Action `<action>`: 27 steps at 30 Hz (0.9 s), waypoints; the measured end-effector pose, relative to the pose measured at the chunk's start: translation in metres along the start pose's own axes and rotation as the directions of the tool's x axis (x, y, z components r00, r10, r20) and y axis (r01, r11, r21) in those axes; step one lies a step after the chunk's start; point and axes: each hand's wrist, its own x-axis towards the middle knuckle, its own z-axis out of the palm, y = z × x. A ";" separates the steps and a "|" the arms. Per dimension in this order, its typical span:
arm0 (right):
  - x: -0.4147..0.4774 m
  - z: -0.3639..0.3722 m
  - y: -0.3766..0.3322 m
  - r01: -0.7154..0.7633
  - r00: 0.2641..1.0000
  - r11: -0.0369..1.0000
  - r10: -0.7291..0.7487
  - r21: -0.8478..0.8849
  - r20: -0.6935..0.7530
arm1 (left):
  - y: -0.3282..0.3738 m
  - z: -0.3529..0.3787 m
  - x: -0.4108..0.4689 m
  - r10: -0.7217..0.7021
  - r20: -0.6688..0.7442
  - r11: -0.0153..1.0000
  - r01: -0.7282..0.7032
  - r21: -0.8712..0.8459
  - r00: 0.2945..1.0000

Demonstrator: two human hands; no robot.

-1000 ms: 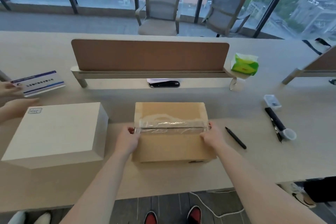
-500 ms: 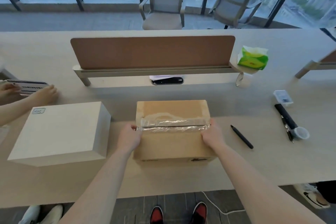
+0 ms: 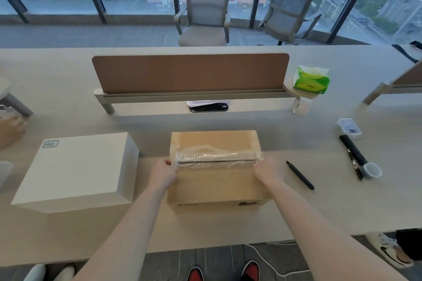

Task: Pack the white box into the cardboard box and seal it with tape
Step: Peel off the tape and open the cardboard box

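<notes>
Because the clear tape (image 3: 217, 158) runs across the seam from one side to the other, I hold it at both ends. My left hand (image 3: 163, 175) pinches the left end between thumb and finger at the box edge. My right hand (image 3: 268, 172) lies bent over the right end, but its fingers are hidden behind the hand, so I cannot tell if they pinch the tape or only press on it. Holding both ends keeps the strip straight and, I think, keeps the cardboard box (image 3: 217, 186) from sliding on the table (image 3: 331, 207). The flaps under the tape are shut, and the strip looks wrinkled. The cardboard box stands directly in front of me, so both arms reach it equally. The white box (image 3: 75, 171) is not inside: it stands closed on the table to the left, apart from the cardboard box but near enough for my left hand. For this reason I judge the packing is not done, and perhaps the tape must come off first. A black pen (image 3: 300, 175) lies at the right, out of the way
</notes>
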 end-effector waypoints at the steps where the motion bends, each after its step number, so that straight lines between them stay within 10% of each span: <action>1: -0.001 -0.002 0.000 -0.010 1.000 0.999 0.010 0.046 -0.002 | 0.001 -0.001 -0.001 0.002 -0.001 1.000 -0.002 -0.004 1.000; 10: -0.015 -0.048 -0.004 -0.071 0.992 0.933 0.104 0.352 -0.076 | 0.026 -0.037 -0.011 0.086 0.056 0.995 -0.089 0.041 0.995; 22: -0.067 -0.062 0.001 0.050 0.939 0.981 0.018 -0.188 0.343 | 0.020 -0.049 -0.057 -0.046 0.475 0.927 -0.139 0.348 0.879; 27: -0.071 -0.027 0.019 0.143 0.917 0.967 -0.050 -0.211 0.396 | -0.004 -0.028 -0.078 -0.049 0.448 0.915 -0.140 0.380 0.893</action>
